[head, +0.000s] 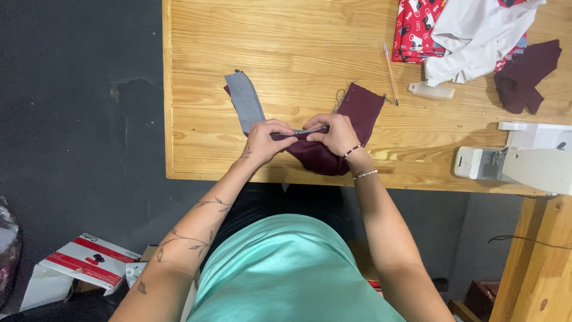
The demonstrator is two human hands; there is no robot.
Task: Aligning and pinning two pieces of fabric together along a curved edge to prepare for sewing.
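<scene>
On the wooden table (298, 48) lies a dark maroon fabric piece (363, 107) joined to a grey fabric strip (245, 102). My left hand (265, 142) pinches the fabrics where grey meets maroon. My right hand (335, 134) pinches the same folded edge a little to the right. Both hands press the seam flat near the table's front edge. The maroon cloth bulges below my right hand (319, 158). Loose threads stick up from the maroon piece near its top left corner.
A pencil (390, 73) lies right of the maroon piece. A white block (431, 90), red printed fabric (417, 30), white cloth (476, 36) and a dark maroon scrap (527, 74) sit at the back right. A white sewing machine (524, 161) stands at the right edge. A box (89, 259) lies on the floor.
</scene>
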